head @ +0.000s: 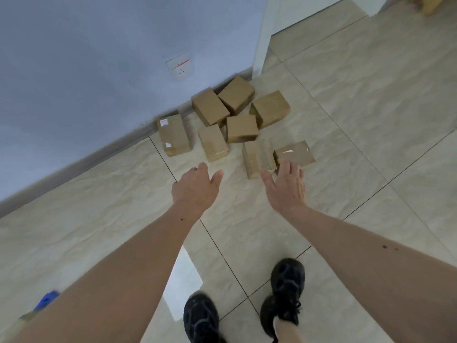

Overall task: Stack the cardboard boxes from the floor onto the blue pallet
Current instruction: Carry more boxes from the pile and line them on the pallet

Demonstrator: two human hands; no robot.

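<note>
Progress looks near zero: eight cardboard boxes (241, 128) sit scattered on the tiled floor (358, 120) by the wall. Left hand (195, 186) and right hand (285, 188) reach out with fingers relaxed, holding nothing. Blue pallet (47, 299) shows only as a corner at lower left, load unseen.

A white wall socket (178, 66) sits on the pale blue wall (86, 58), above the grey skirting board (81, 162). Below it, beige floor tiles (358, 100) carry two black shoes (286, 283).
</note>
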